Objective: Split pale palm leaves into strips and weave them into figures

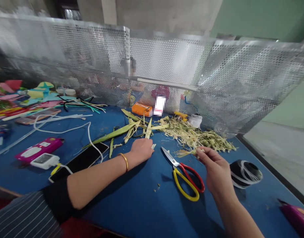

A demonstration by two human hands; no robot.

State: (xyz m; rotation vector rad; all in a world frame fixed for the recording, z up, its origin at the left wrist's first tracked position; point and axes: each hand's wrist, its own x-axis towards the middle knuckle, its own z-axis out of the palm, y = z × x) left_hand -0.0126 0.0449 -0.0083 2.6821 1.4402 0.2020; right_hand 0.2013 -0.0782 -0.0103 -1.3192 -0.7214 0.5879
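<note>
My left hand (142,149) rests on the blue table (132,201), fingers curled round the lower end of a pale green leaf strip (148,129) that points away from me. A gold bangle (124,161) sits on that wrist. My right hand (213,167) is raised a little to the right, its fingers pinched on a thin straw-coloured strip (185,152). Scissors with red and yellow handles (185,175) lie open on the table between the two hands.
A heap of dry leaf trimmings (198,137) and long green leaves (112,134) lie behind the hands. A black phone (80,160) with white cable, a pink device (40,148), an orange box (142,109) and a black-and-white spool (244,172) stand around. A perforated metal screen (166,66) walls off the back.
</note>
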